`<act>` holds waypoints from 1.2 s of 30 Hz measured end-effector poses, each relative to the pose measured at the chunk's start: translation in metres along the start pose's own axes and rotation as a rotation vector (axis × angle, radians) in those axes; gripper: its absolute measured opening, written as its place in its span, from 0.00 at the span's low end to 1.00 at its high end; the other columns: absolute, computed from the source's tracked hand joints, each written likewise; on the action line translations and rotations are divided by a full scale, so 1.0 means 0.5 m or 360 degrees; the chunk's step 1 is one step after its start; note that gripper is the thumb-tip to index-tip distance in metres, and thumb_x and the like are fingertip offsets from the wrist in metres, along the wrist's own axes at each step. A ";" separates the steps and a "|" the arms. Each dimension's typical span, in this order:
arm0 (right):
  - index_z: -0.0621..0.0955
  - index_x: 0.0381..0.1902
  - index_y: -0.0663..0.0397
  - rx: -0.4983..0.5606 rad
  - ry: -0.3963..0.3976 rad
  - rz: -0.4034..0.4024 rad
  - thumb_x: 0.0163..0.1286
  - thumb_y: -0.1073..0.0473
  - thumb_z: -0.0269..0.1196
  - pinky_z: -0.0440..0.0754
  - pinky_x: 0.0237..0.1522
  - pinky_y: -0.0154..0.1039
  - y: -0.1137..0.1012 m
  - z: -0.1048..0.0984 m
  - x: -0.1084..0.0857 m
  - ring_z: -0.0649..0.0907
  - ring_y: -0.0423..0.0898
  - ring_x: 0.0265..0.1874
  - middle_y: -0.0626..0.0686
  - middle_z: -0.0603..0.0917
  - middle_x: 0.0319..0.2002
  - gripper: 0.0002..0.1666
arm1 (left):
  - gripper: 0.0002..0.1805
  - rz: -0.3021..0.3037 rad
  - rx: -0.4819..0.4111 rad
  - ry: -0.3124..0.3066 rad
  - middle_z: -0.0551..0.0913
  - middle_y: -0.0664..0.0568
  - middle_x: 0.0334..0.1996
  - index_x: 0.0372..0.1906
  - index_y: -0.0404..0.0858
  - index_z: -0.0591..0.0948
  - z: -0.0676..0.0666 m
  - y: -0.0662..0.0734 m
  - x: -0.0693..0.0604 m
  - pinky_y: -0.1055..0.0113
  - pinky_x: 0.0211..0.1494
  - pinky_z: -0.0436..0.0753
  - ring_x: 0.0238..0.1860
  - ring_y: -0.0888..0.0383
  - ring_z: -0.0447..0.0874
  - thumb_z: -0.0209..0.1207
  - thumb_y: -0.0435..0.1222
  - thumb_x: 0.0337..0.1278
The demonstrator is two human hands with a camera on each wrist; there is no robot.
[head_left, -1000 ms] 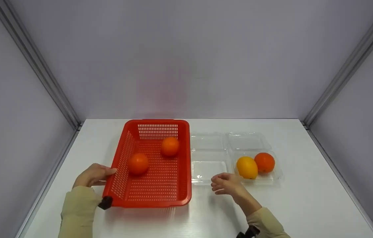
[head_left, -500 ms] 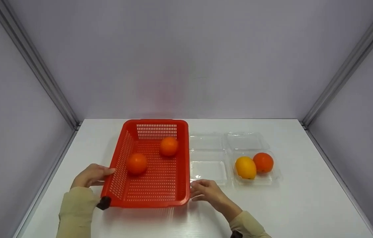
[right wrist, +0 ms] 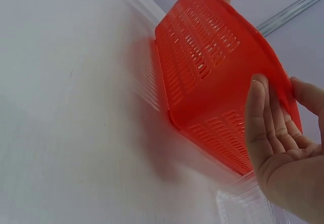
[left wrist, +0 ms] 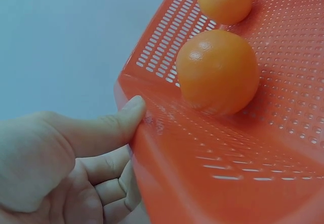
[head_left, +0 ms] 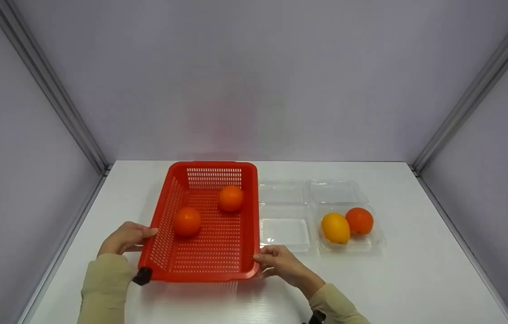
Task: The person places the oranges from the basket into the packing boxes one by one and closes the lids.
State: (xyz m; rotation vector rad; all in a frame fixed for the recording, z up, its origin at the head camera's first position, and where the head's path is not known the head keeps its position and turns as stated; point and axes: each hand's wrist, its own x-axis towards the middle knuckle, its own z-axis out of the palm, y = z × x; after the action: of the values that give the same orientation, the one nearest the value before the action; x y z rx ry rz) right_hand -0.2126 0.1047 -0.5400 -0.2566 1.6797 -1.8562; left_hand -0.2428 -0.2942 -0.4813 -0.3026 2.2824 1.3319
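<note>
A red plastic basket (head_left: 209, 252) with slotted walls stands left of centre in the head view, two oranges (head_left: 187, 221) (head_left: 230, 198) inside it. My left hand (head_left: 127, 238) holds its left rim, thumb on top and fingers beneath, as the left wrist view shows. Near the front right corner, my right hand (head_left: 283, 265) grips the other rim. From the right wrist view, that thumb (right wrist: 306, 95) lies over the rim and the fingers (right wrist: 271, 123) press the outer wall.
Right of the basket lie two clear plastic clamshell boxes with raised lids: one box (head_left: 284, 231) beside the basket, the other (head_left: 362, 245) holding a yellow-orange fruit (head_left: 336, 228) and a deeper orange one (head_left: 360, 221). Grey walls (head_left: 254, 81) enclose the white table (head_left: 416, 270).
My right hand has moved left from in front of the clear boxes and taken hold of the basket's right rim. The left hand and the basket stay practically where they were.
</note>
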 end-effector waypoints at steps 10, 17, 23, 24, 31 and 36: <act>0.72 0.26 0.49 0.0024 -0.0075 0.0030 0.70 0.60 0.57 0.82 0.25 0.30 -0.006 0.003 0.004 0.81 0.35 0.18 0.41 0.82 0.20 0.11 | 0.19 0.0032 0.0146 0.0057 0.82 0.48 0.32 0.46 0.21 0.77 0.001 0.027 -0.007 0.59 0.46 0.86 0.33 0.60 0.82 0.54 0.38 0.67; 0.72 0.25 0.48 -0.0024 -0.0074 0.0022 0.71 0.60 0.56 0.81 0.25 0.30 -0.003 -0.001 0.004 0.81 0.35 0.17 0.41 0.82 0.20 0.12 | 0.18 0.0028 0.0400 0.0076 0.81 0.44 0.32 0.44 0.22 0.76 -0.003 0.053 -0.016 0.61 0.42 0.85 0.33 0.57 0.81 0.58 0.37 0.63; 0.72 0.25 0.49 -0.0020 -0.0062 0.0039 0.70 0.60 0.57 0.81 0.24 0.30 0.000 0.001 0.000 0.81 0.35 0.17 0.42 0.82 0.20 0.12 | 0.20 0.0008 0.0491 0.0036 0.84 0.44 0.34 0.46 0.22 0.79 -0.011 0.061 -0.015 0.60 0.44 0.86 0.35 0.57 0.82 0.60 0.38 0.60; 0.71 0.25 0.49 -0.0022 -0.0063 0.0036 0.70 0.60 0.57 0.81 0.24 0.30 -0.001 0.001 0.000 0.81 0.35 0.17 0.41 0.82 0.20 0.12 | 0.20 0.0019 0.0500 0.0034 0.84 0.44 0.34 0.46 0.22 0.79 -0.013 0.062 -0.015 0.60 0.45 0.86 0.36 0.57 0.82 0.61 0.38 0.60; 0.70 0.24 0.48 -0.0003 -0.0093 0.0020 0.71 0.59 0.56 0.81 0.23 0.30 -0.004 0.000 0.002 0.81 0.34 0.15 0.40 0.82 0.18 0.14 | 0.21 0.0102 0.0524 0.0034 0.83 0.37 0.39 0.49 0.21 0.78 -0.025 0.073 -0.023 0.54 0.50 0.85 0.42 0.51 0.83 0.59 0.38 0.62; 0.71 0.24 0.48 0.0021 -0.0084 0.0026 0.71 0.59 0.56 0.81 0.22 0.29 -0.002 0.001 0.003 0.81 0.34 0.15 0.40 0.81 0.18 0.13 | 0.20 0.0142 0.0532 0.0085 0.83 0.34 0.40 0.48 0.22 0.79 -0.027 0.087 -0.034 0.55 0.49 0.84 0.41 0.50 0.82 0.58 0.36 0.61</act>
State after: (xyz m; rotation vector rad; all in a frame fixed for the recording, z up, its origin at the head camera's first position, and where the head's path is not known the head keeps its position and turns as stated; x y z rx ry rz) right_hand -0.2138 0.1031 -0.5396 -0.2832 1.6288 -1.8322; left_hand -0.2503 -0.2844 -0.4341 -0.1254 2.5383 0.9679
